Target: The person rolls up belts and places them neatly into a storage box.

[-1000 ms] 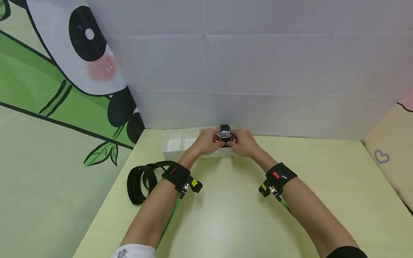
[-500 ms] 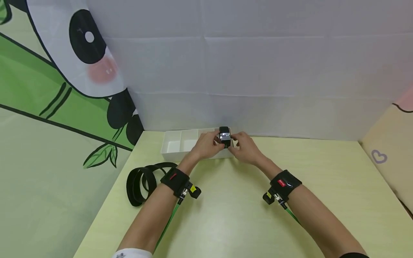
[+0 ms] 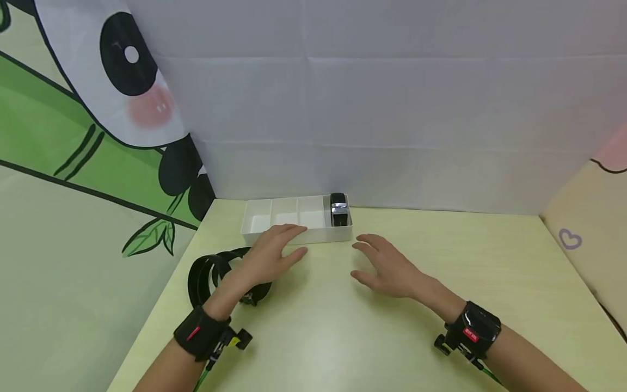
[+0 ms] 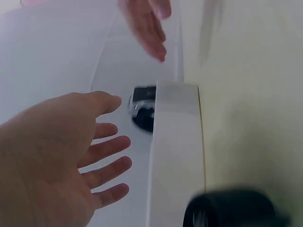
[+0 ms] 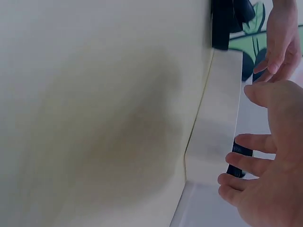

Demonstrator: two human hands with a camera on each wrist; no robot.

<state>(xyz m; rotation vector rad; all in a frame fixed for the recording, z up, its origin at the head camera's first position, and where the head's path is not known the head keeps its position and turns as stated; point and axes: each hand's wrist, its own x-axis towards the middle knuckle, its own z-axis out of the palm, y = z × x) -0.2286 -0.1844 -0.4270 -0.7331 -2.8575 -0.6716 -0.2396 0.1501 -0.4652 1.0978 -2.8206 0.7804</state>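
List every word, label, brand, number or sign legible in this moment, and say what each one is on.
No text reads legibly.
Red tag on the left wrist strap: too small to read.
Red tag with white marks on the right wrist strap: blurred, unreadable.
Silver buckle of the rolled belt in the white tray: no lettering can be made out.
Purple heart outline on the right wall: a sign, no words.

Two bare hands, one white tray (image 3: 294, 236) with four compartments, one rolled black belt (image 3: 338, 211) inside it, and one coiled black belt (image 3: 206, 275) on one desk (image 3: 343, 326).
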